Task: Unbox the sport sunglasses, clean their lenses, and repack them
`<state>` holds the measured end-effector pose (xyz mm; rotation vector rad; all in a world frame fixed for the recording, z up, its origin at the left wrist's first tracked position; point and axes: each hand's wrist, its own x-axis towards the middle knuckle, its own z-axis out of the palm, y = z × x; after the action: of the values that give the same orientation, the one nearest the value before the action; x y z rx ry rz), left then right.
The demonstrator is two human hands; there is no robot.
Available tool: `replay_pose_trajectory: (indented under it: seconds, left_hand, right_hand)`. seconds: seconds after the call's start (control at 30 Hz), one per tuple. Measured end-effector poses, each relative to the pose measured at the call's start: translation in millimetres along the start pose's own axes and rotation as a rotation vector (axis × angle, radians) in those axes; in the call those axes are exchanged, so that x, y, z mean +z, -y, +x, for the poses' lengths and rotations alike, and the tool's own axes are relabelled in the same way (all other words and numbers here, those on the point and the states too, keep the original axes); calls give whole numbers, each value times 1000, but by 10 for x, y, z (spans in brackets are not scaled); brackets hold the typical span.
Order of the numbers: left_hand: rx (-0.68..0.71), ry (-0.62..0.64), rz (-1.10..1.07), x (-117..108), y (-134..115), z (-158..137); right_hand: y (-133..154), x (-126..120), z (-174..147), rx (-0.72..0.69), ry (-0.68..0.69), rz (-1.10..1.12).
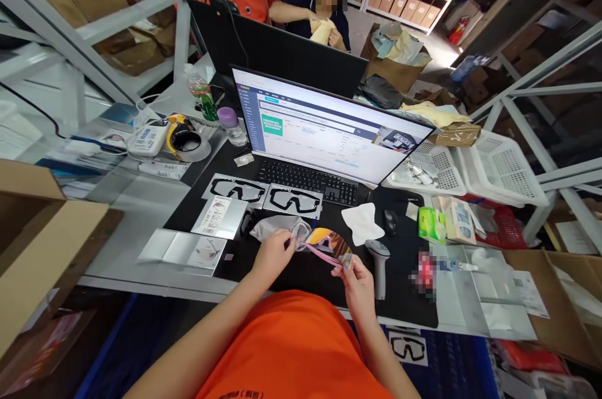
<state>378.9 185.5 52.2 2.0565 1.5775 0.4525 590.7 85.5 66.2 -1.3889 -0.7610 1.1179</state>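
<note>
A pair of sports sunglasses [329, 239] with an orange mirrored lens and pink temples lies between my hands, low over the black desk mat. My right hand [356, 276] is closed, its fingertips pinching the end of the sunglasses. My left hand [273, 256] is closed at the mouth of a grey cloth pouch [277, 225], where the pouch meets the sunglasses. What exactly lies between those left fingertips is partly hidden. A silver box [220, 218] and an unfolded silver carton [183, 251] lie to the left. Behind are two cards printed with black glasses outlines [294, 200].
A monitor [324, 129] and keyboard [308, 179] stand ahead. Rightward are a white cloth [362, 223], a barcode scanner [379, 267], a mouse [390, 222] and white baskets [501, 167]. A tape dispenser [185, 138] and bottles sit at left. Across the desk, a person handles something yellowish.
</note>
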Motion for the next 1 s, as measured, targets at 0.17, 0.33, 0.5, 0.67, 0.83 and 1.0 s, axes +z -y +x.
replay_pose_trajectory:
  seconds: [0.17, 0.33, 0.5, 0.67, 0.83, 1.0]
  left_hand:
    - [-25, 12, -76, 22, 90, -82]
    - [0, -3, -167, 34, 71, -144]
    - [30, -33, -234, 25, 50, -209]
    - [44, -65, -221, -9, 79, -264]
    - [60, -70, -183, -22, 119, -273]
    - [53, -31, -118, -89, 153, -245]
  right_hand:
    - [-4, 95, 26, -70, -47, -113]
    - [47, 87, 0, -120, -37, -223]
    - [-1, 109, -63, -175, 73, -304]
    - [-72, 131, -107, -294, 129, -400]
    - [-100, 99, -63, -438, 288, -489]
    - [-127, 86, 6, -551, 448, -551]
